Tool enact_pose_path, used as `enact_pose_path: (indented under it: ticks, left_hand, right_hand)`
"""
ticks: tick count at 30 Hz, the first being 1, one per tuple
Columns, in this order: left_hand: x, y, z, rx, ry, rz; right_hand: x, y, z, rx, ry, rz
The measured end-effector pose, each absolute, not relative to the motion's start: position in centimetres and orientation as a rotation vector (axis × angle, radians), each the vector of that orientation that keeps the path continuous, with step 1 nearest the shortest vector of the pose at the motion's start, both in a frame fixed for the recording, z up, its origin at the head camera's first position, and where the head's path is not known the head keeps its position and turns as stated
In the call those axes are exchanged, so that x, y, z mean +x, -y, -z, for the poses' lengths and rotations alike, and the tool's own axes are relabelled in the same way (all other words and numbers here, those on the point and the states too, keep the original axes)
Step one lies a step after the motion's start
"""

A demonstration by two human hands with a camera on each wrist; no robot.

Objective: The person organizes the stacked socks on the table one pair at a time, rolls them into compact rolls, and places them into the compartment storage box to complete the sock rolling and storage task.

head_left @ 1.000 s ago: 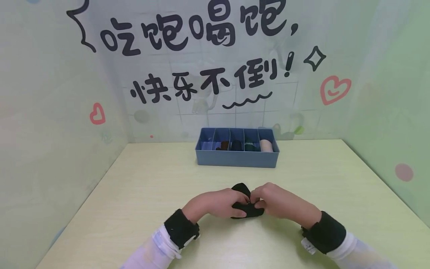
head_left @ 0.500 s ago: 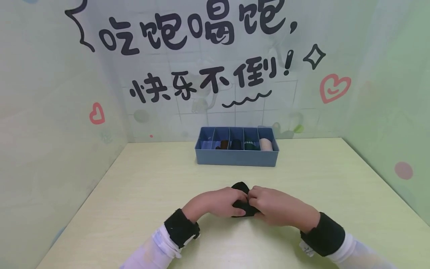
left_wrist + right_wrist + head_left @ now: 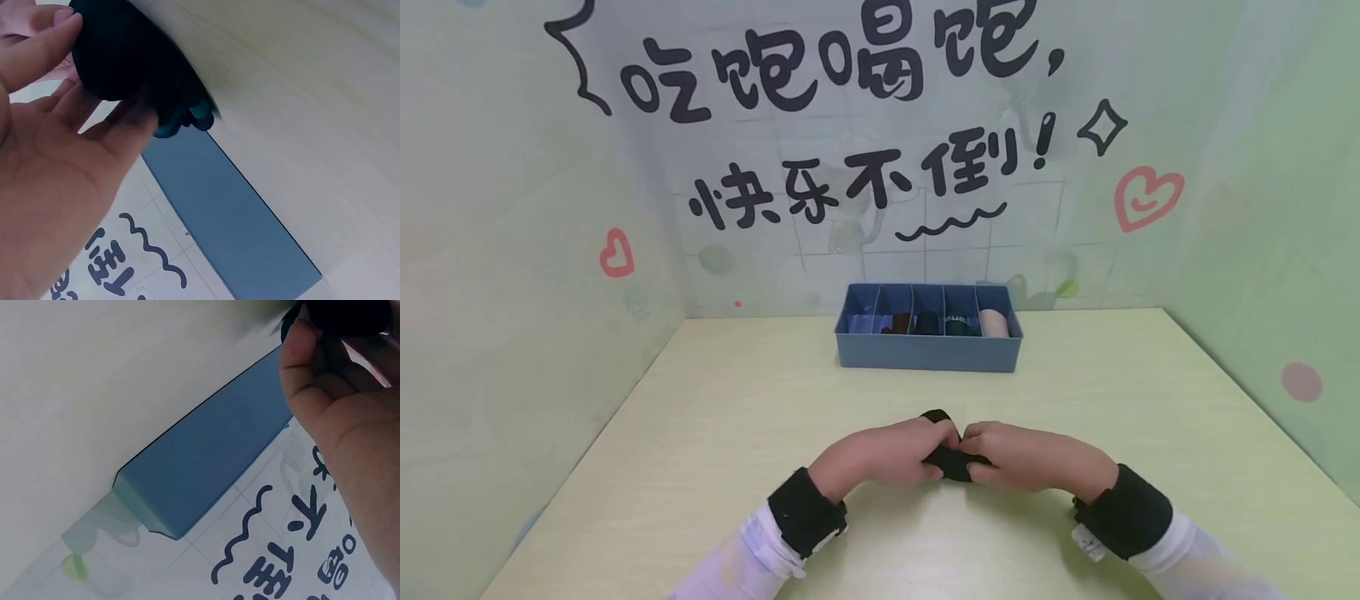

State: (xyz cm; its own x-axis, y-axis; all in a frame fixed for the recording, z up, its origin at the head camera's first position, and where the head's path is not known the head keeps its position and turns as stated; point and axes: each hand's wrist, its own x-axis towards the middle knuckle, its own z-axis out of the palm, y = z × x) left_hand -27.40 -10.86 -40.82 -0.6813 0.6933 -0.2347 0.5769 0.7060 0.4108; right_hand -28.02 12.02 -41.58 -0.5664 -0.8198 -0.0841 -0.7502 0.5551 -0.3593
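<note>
A black sock (image 3: pixel 952 464), partly folded, lies between both hands over the table in the head view. My left hand (image 3: pixel 895 452) pinches its left part, thumb in front and fingers behind. From the other side my right hand (image 3: pixel 1028 457) pinches its right end with thumb and fingers. In the left wrist view, the dark sock (image 3: pixel 119 50) shows folded layers with teal bands at the lower edge, and the left fingers reach around it. Only part of the sock (image 3: pixel 350 315) shows in the right wrist view, at the top corner above the curled fingers.
Behind the hands, a blue divided box (image 3: pixel 928 354) stands on the pale wooden table (image 3: pixel 737 400) near the back wall. Its compartments hold a brown roll (image 3: pixel 901 323), dark rolls and a pale pink roll (image 3: pixel 995 324); the leftmost shows no roll. Walls enclose the table.
My right hand moved left over the sock, then drew back slightly right, now with its thumb along the front. Less of the sock shows at the top. The left hand barely moved.
</note>
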Motion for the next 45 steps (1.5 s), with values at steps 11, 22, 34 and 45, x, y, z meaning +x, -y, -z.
enact_pose_path:
  ticks: [11, 22, 34, 45]
  left_hand:
    - [-27.9, 11.8, 41.0, 1.049, -2.428, -0.559]
    - [-27.7, 12.2, 41.2, 1.0, -2.364, -0.703]
    - [-27.4, 11.0, 40.8, 1.047, -2.522, -0.467]
    - [-27.2, 10.8, 40.8, 1.095, -2.598, -0.35]
  right_hand:
    - [-26.8, -12.0, 40.8, -1.43, -2.57, 0.218]
    - [-26.7, -10.5, 42.5, -1.392, -2.707, 0.25]
    - [-25.1, -9.9, 42.1, -1.464, -2.86, 0.056]
    - [-24.7, -9.9, 41.4, -1.565, -3.001, 0.005]
